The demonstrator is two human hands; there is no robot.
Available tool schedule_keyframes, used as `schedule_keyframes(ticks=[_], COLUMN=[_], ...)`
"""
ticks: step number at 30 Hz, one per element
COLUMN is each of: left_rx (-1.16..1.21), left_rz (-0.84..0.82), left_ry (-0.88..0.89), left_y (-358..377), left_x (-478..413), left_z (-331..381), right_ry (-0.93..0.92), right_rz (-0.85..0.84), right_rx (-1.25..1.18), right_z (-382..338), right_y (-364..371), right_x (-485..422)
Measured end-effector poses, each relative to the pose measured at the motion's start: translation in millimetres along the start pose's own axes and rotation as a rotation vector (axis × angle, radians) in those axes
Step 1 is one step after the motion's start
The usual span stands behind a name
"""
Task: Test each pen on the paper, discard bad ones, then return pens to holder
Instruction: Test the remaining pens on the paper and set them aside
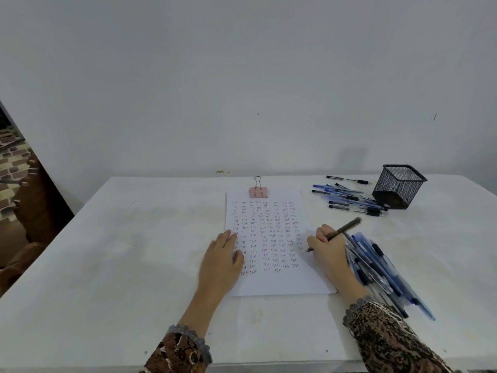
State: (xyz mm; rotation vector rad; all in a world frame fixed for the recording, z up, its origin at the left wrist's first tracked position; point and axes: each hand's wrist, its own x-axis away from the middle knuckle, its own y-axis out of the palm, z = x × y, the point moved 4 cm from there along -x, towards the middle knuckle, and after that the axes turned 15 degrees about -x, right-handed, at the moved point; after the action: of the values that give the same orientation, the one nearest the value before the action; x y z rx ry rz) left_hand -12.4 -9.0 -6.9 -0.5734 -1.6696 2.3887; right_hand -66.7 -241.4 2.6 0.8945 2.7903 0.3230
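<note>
Head view: the left hand (223, 261) lies flat, fingers straight, pinning the paper (269, 224) at its 9 o'clock side. The right hand (326, 249) has its fingers pinching a pen (343, 230), tip at the sheet's 3 o'clock edge. The stroke could run off onto the counter (134, 251), or the wrist could scatter the pen pile (376, 267) just beside it.

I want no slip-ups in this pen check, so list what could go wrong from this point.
1. The right hand writes with the pen at the right edge of the paper; a stroke could run onto the table.
2. That wrist lies close beside the near pile of pens; a sweep might scatter them.
3. A far pile of pens lies loose beside the holder; with two piles, tested and untested pens could get mixed.
</note>
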Motion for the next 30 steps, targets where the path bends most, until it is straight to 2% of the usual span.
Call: schedule_keyframes(ticks=[3, 7, 16, 30], left_rx=[0.008, 0.008, -0.002, -0.010], left_rz=[-0.002, -0.010, -0.019, -0.012], left_ry=[-0.009, -0.017, -0.015, -0.019], left_y=[0, 1, 2, 2], left_x=[0, -1, -1, -1], left_z=[0, -1, 0, 0], right_ry=[0.080, 0.075, 0.315, 0.259], right_rz=[0.092, 0.169, 0.273, 0.262], right_rx=[-0.268, -0.380, -1.102, -1.164], right_z=[1, -10, 17, 15], right_y=[-7, -3, 22, 21], right_x=[-2, -4, 7, 13])
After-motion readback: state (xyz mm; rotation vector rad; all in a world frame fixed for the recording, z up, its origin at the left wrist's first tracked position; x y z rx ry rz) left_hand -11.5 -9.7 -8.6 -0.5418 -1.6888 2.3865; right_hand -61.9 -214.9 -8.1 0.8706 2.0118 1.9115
